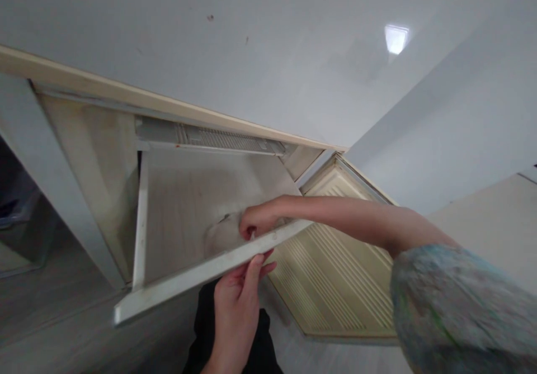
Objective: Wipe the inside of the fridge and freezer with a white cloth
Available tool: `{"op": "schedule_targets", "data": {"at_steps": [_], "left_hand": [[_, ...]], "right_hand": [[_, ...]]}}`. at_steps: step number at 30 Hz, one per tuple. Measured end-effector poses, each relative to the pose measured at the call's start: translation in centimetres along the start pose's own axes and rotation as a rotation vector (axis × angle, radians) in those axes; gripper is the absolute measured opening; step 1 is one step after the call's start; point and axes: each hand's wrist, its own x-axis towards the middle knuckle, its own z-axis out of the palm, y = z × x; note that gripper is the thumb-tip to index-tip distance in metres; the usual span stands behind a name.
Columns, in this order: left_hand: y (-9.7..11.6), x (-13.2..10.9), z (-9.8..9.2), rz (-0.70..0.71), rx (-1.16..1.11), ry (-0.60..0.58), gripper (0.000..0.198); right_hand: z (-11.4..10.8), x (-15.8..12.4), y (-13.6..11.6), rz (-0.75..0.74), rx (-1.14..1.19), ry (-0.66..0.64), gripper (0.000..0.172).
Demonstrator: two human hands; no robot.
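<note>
A shallow white drawer (201, 269), pulled out of the cabinet-like appliance, slopes across the middle of the view. My left hand (237, 301) is at its front rail from below, with the thumb against the rail and the other fingers partly hidden behind it. Over the rail from the right reaches my right hand (263, 216), its fingers curled closed just inside the drawer. A little white shows under those fingers, but I cannot make out what it is. Beside them on the drawer floor is a pale, blurred, cloth-like or filmy patch (220, 234).
An open door (335, 279) with a ridged cream inner panel stands at the right, under my right arm. Above the drawer is a white top surface (251, 55) with a reflected light. A ribbed strip (226, 139) lies behind the drawer. Shelving (20, 240) stands far left.
</note>
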Motion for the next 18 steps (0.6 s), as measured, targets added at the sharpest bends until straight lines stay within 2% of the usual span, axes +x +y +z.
{"op": "schedule_targets", "data": {"at_steps": [2, 4, 5, 7, 10, 12, 15, 18], "left_hand": [[0.0, 0.0, 0.0, 0.013, -0.013, 0.004, 0.045], [-0.1, 0.1, 0.0, 0.018, -0.017, 0.006, 0.046], [-0.1, 0.1, -0.1, 0.017, -0.012, 0.004, 0.046], [-0.2, 0.1, -0.1, 0.009, 0.006, 0.001, 0.046], [0.0, 0.1, -0.2, 0.006, 0.038, -0.002, 0.045], [0.2, 0.1, -0.1, 0.007, 0.045, -0.004, 0.043], [0.5, 0.1, 0.0, 0.014, 0.028, -0.005, 0.039], [0.6, 0.1, 0.1, 0.007, 0.002, -0.013, 0.038]], "right_hand": [[-1.5, -0.5, 1.2, 0.215, -0.174, 0.225, 0.019], [-3.2, -0.2, 3.3, 0.41, -0.285, 0.479, 0.033], [-4.0, 0.2, 4.6, 0.473, -0.296, 0.555, 0.038], [-5.0, 1.2, 6.9, 0.528, -0.264, 0.61, 0.046], [-5.5, 2.4, 9.5, 0.526, -0.18, 0.55, 0.052], [-5.1, 2.5, 10.0, 0.557, -0.143, 0.485, 0.054], [-3.4, 1.6, 8.8, 0.612, -0.09, 0.35, 0.045], [-0.7, 0.2, 5.7, 0.591, -0.022, 0.154, 0.028]]}}
